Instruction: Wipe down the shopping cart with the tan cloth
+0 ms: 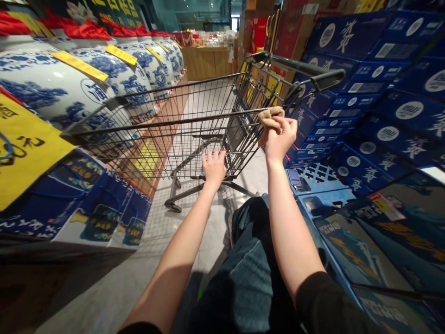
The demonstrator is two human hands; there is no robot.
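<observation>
I have the right hand (282, 139) with its fingers bunched, pinching a tan cloth (271, 117) between thumb and fingertips. The cloth sits against the shopping cart (235, 132), at the handle end of the basket's near top rail, with part of it hanging down below the fingers. The cart's dark handle (302, 67) rises beyond this hand, up and to the right.

The left hand (214, 168) is lower, in front of the wire side of the basket. Its fingers are spread and straight, palm turned toward the mesh, and I see nothing held in it. It looks as if the fingertips rest on the wires, but from this angle I cannot be sure they touch.

The cart stands crosswise before the wearer on a pale tiled floor (201, 227), its basket stretching away to my left. On that side I see large blue-and-white jars (34, 86) with red cloth tops and yellow strips, and nearer to me a yellow sign (28, 148) above dark blue gift boxes (79, 195). To my right, blue cartons (347, 41) are stacked high; below them a phone (294, 176) lies on a light-blue plastic crate (318, 172). A wooden counter (208, 65) stands at the far end.
</observation>
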